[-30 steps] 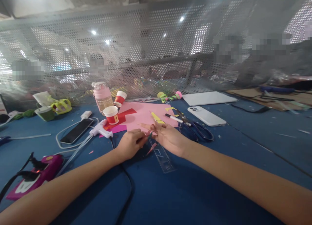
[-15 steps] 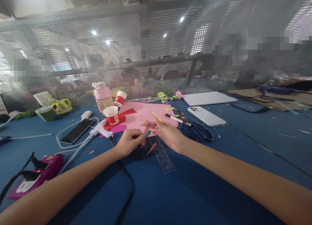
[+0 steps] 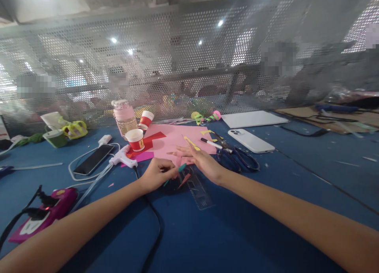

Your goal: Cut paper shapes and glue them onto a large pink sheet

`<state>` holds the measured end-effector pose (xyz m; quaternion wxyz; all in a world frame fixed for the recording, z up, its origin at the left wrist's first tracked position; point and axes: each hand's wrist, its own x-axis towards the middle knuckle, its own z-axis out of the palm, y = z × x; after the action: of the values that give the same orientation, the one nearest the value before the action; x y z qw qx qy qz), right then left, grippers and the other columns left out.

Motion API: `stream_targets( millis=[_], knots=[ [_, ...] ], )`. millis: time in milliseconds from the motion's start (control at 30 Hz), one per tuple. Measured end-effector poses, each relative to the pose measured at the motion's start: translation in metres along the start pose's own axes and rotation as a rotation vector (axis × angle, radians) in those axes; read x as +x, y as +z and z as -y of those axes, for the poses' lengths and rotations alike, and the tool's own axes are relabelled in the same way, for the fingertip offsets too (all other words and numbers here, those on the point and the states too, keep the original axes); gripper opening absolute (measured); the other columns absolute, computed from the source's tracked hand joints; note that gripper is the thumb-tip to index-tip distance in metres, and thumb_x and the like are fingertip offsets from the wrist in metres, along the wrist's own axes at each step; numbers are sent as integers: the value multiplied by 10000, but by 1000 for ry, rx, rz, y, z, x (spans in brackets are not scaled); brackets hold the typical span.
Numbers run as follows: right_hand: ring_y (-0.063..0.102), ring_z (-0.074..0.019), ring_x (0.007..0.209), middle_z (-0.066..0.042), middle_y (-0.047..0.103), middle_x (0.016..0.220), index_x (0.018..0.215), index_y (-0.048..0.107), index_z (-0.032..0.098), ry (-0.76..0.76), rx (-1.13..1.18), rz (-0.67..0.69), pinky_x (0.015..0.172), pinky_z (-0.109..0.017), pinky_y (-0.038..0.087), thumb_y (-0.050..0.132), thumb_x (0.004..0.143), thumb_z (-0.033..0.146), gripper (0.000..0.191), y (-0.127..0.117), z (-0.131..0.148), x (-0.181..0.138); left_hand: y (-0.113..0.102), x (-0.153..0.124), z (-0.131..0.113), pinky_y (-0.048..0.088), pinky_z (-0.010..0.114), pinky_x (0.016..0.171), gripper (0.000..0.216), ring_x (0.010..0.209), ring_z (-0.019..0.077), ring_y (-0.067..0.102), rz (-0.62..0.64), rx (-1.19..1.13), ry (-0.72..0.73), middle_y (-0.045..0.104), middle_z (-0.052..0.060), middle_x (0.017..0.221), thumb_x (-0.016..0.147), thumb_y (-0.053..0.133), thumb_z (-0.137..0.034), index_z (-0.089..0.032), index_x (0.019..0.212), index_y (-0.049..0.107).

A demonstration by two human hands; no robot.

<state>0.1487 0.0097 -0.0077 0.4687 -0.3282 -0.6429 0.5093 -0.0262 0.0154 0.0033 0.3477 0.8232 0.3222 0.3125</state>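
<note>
Low over the table, my left hand point(image 3: 156, 174) is closed, thumb and fingers pinched on a thin teal strip point(image 3: 181, 167) whose kind I cannot make out. Beside its tip is a small pink piece point(image 3: 178, 161), partly hidden between the hands. My right hand point(image 3: 205, 162) has its fingers stretched out flat toward the left, close to that piece. A yellow pointed piece point(image 3: 192, 143) shows just beyond the right fingers. Under the hands lie a clear plastic ruler point(image 3: 201, 196) and a reddish paper scrap point(image 3: 185, 180).
Pink paper point(image 3: 168, 131) lies beyond my hands, with a paper cup point(image 3: 135, 140) and white glue gun point(image 3: 124, 157) to its left. Dark-handled scissors point(image 3: 244, 158), a marker point(image 3: 211, 143) and a white phone point(image 3: 251, 141) lie right. A purple power strip point(image 3: 50, 214) is near left.
My right hand has turned flatter, its fingers now extended leftward. My left hand has stayed nearly in place, with the teal strip shifted slightly right and down.
</note>
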Motion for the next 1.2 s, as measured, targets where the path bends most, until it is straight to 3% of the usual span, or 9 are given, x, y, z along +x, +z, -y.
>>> stream_targets(
  millis=[167, 367, 533, 667, 833, 933, 1000, 1100, 1200],
  knots=[
    [335, -294, 1262, -89, 580, 1220, 948, 694, 261, -270, -616, 4, 1032, -575, 137, 270, 836, 655, 590, -9, -2, -2, -2, 4, 1, 351, 211, 446, 408, 411, 67, 444, 14, -279, -105, 554, 0, 444, 685, 619, -477, -144, 458, 555],
    [337, -317, 1233, -109, 482, 1332, 791, 694, 199, -525, -1054, -12, 990, -544, 247, 413, 837, 549, 451, -15, 0, -4, -5, 9, 12, 272, 205, 359, 375, 340, 47, 357, -35, -623, -318, 470, -39, 378, 556, 722, -438, -153, 428, 515],
    [346, -285, 1237, -27, 536, 1287, 619, 667, 226, -510, -955, -52, 997, -531, 226, 491, 857, 414, 351, -8, 6, -6, -8, 11, 14, 320, 189, 398, 370, 379, 46, 382, -58, -823, -348, 434, -47, 382, 534, 738, -385, -154, 413, 476],
    [351, -276, 1258, -30, 512, 1310, 576, 670, 228, -264, -514, -55, 1039, -504, 179, 569, 786, 483, 345, 3, 10, -6, -10, 15, 12, 345, 191, 422, 463, 380, 52, 349, -132, -902, -408, 342, -54, 357, 668, 623, -456, -166, 390, 394],
    [372, -266, 1263, -80, 621, 1157, 486, 627, 223, 20, 224, -119, 1066, -405, 213, 694, 628, 461, 285, 4, 7, 2, -1, 10, 12, 316, 192, 396, 362, 396, 71, 373, -306, -503, -245, 381, -49, 443, 761, 518, -444, -165, 538, 463],
    [441, -266, 1195, -103, 692, 906, 454, 613, 215, 92, 339, -117, 1060, -378, 232, 709, 588, 366, 224, 2, 5, 5, 5, 3, 14, 446, 242, 541, 160, 622, 122, 497, -558, -84, 67, 493, 4, 732, 766, 552, -309, -171, 826, 499],
    [500, -254, 1108, -87, 683, 765, 456, 612, 214, 115, 362, -96, 1027, -370, 282, 690, 597, 329, 198, 1, 5, 4, 8, -1, 14, 473, 346, 745, 299, 881, 188, 514, -674, 254, 276, 498, 84, 974, 751, 575, -235, -156, 1025, 483],
    [567, -215, 893, -52, 638, 642, 465, 617, 212, 139, 359, -34, 940, -356, 362, 685, 610, 314, 190, 3, 5, 2, 9, -2, 14, 375, 466, 918, 424, 1118, 277, 419, -594, 667, 415, 456, 164, 1186, 769, 586, -193, -140, 1174, 473],
    [545, -162, 680, -16, 582, 547, 462, 628, 206, 167, 357, 15, 836, -337, 409, 713, 596, 347, 213, 6, 6, -1, 7, -1, 15, 407, 421, 864, 230, 1013, 246, 502, -460, 761, 461, 594, 111, 1076, 812, 573, -201, -176, 1040, 593]
  ],
)
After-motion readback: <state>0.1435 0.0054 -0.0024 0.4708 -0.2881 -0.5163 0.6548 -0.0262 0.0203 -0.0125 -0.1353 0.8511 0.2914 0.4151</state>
